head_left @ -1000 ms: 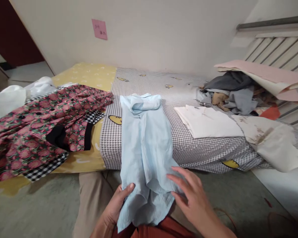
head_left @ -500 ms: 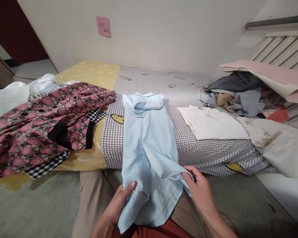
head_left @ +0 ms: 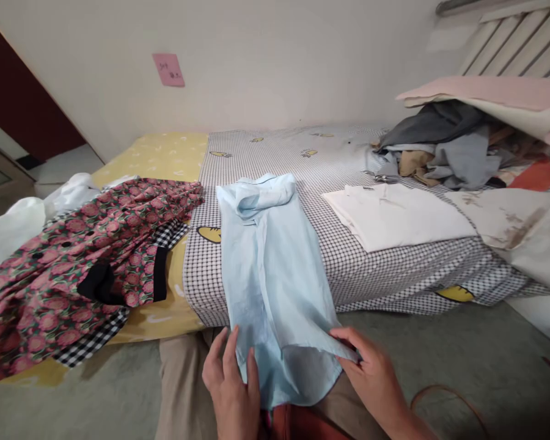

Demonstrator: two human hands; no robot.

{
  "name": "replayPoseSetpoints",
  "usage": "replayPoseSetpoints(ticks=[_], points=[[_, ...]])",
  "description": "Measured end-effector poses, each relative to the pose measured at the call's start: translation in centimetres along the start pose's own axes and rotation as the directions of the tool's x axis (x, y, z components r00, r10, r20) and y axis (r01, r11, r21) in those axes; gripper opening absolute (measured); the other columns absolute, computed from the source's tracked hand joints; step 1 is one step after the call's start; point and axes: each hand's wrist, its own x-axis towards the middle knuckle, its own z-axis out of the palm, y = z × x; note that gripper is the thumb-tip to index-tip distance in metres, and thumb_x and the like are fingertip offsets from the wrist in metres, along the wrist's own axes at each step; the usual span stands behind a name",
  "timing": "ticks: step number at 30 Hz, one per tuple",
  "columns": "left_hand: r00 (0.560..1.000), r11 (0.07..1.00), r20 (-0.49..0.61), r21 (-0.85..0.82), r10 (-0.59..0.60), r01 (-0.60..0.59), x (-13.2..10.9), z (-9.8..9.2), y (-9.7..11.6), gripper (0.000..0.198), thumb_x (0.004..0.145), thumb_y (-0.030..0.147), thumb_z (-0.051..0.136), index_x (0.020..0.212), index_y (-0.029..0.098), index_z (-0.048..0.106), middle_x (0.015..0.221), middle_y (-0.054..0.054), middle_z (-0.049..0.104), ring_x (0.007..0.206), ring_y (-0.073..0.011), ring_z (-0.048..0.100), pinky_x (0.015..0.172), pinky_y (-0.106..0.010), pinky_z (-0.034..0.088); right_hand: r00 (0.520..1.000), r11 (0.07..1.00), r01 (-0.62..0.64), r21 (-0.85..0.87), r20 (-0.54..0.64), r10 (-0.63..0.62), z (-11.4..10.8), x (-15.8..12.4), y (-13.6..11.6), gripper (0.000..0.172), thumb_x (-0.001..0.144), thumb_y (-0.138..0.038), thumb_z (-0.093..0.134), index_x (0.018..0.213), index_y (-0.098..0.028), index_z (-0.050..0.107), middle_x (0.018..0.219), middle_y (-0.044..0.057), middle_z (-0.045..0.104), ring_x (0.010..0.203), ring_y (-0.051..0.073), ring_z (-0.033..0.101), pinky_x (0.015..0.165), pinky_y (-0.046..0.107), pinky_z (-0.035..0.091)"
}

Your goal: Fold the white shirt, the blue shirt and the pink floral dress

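A light blue shirt (head_left: 284, 269) lies lengthwise over the bed edge, its collar end on the checked sheet and its hem hanging over my lap. Its sides are tucked under, and the front opening runs down the middle. My right hand (head_left: 366, 366) pinches the lower right corner of the front panel, lifting it a little away from the layer beneath. My left hand (head_left: 233, 373) is beside the lower left edge of the shirt, fingers spread and pointing up, with the fingertips at the cloth.
On the left lies a pink floral garment (head_left: 68, 269) over black-and-white checked cloth, with white cloth (head_left: 13, 226) behind. A folded white garment (head_left: 403, 214) is on the checked sheet (head_left: 266, 150) at right. Heaped clothes (head_left: 458, 146) sit beyond, under pink sheeting (head_left: 490, 91).
My left hand has let go of the shirt's lower left edge and its fingers have spread. My right hand keeps its pinch, slightly lower. The view has shifted a little.
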Motion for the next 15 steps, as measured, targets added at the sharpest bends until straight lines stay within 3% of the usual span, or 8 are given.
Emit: replayPoseSetpoints(ticks=[2, 3, 6, 7, 9, 11, 13, 15], points=[[0.986, 0.984, 0.117, -0.122, -0.115, 0.129, 0.6, 0.8, 1.1, 0.069, 0.082, 0.05, 0.074, 0.142, 0.022, 0.054, 0.145, -0.019, 0.057, 0.141, -0.0373, 0.048, 0.123, -0.05, 0.029, 1.0, 1.0, 0.01, -0.008, -0.001, -0.01, 0.3, 0.0, 0.3, 0.027, 0.073, -0.02, 0.061, 0.093, -0.029, 0.077, 0.086, 0.003, 0.08, 0.078, 0.024, 0.075, 0.074, 0.032, 0.06], [0.949, 0.947, 0.238, -0.195, -0.206, 0.254, 1.0, 1.4, 1.6, 0.08, 0.078, 0.054, 0.078, 0.146, 0.02, 0.051, 0.139, -0.02, 0.062, 0.134, -0.0378, 0.054, 0.118, -0.05, 0.036, 1.0, 1.0, 0.018, -0.018, 0.0, -0.018, 0.4, 0.0, 0.4, 0.027, 0.073, -0.019, 0.061, 0.094, -0.028, 0.077, 0.086, 0.003, 0.08, 0.078, 0.024, 0.075, 0.074, 0.032, 0.06], [0.738, 0.763, 0.591, -0.298, -0.324, 0.573, 2.6, 3.1, 2.8, 0.088, 0.066, 0.065, 0.084, 0.133, 0.011, 0.063, 0.119, -0.021, 0.074, 0.115, -0.0397, 0.066, 0.103, -0.048, 0.049, 0.996, 0.991, 0.085, -0.103, 0.019, -0.083, 0.5, 0.0, 0.5, 0.032, 0.074, -0.013, 0.058, 0.096, -0.029, 0.076, 0.089, 0.003, 0.079, 0.081, 0.023, 0.074, 0.074, 0.032, 0.059], [0.709, 0.734, 0.632, -0.313, -0.313, 0.603, 3.2, 3.4, 3.3, 0.082, 0.064, 0.066, 0.085, 0.122, 0.01, 0.07, 0.117, -0.021, 0.075, 0.115, -0.0401, 0.066, 0.101, -0.046, 0.05, 0.992, 0.981, 0.126, -0.145, 0.028, -0.123, 0.2, -0.2, 0.3, 0.034, 0.074, -0.012, 0.058, 0.097, -0.03, 0.077, 0.09, 0.003, 0.079, 0.082, 0.023, 0.074, 0.074, 0.032, 0.059], [0.724, 0.721, 0.632, -0.361, -0.278, 0.592, 4.3, 3.4, 4.5, 0.068, 0.063, 0.062, 0.087, 0.108, 0.012, 0.076, 0.121, -0.018, 0.076, 0.119, -0.0392, 0.064, 0.1, -0.042, 0.05, 0.976, 0.948, 0.215, -0.235, 0.041, -0.212, -0.4, -1.1, -0.2, 0.038, 0.077, -0.012, 0.06, 0.104, -0.032, 0.077, 0.096, 0.005, 0.077, 0.088, 0.025, 0.073, 0.08, 0.036, 0.059], [0.719, 0.675, 0.64, -0.407, -0.271, 0.616, 5.1, 2.7, 6.0, 0.06, 0.066, 0.057, 0.088, 0.108, 0.015, 0.077, 0.12, -0.014, 0.078, 0.119, -0.0367, 0.066, 0.098, -0.04, 0.052, 0.951, 0.909, 0.31, -0.279, 0.088, -0.297, -0.4, -2.7, -0.8, 0.04, 0.081, -0.017, 0.066, 0.115, -0.036, 0.076, 0.103, 0.007, 0.076, 0.093, 0.026, 0.073, 0.084, 0.037, 0.059], [0.655, 0.597, 0.709, -0.415, -0.26, 0.686, 5.7, 1.8, 7.8, 0.059, 0.067, 0.052, 0.089, 0.112, 0.016, 0.076, 0.111, -0.012, 0.081, 0.113, -0.0352, 0.07, 0.095, -0.04, 0.054, 0.914, 0.886, 0.396, -0.242, 0.191, -0.357, 1.1, -4.5, -1.4, 0.034, 0.086, -0.025, 0.07, 0.116, -0.04, 0.075, 0.099, 0.004, 0.076, 0.088, 0.022, 0.073, 0.081, 0.033, 0.059], [0.6, 0.544, 0.759, -0.402, -0.251, 0.736, 5.9, 0.9, 9.9, 0.057, 0.065, 0.049, 0.091, 0.11, 0.016, 0.077, 0.102, -0.011, 0.083, 0.108, -0.0343, 0.072, 0.095, -0.041, 0.055, 0.87, 0.88, 0.449, -0.158, 0.303, -0.389, 4.3, -5.3, -1.9, 0.017, 0.09, -0.031, 0.07, 0.103, -0.041, 0.075, 0.084, -0.004, 0.076, 0.073, 0.016, 0.07, 0.071, 0.025, 0.056]])
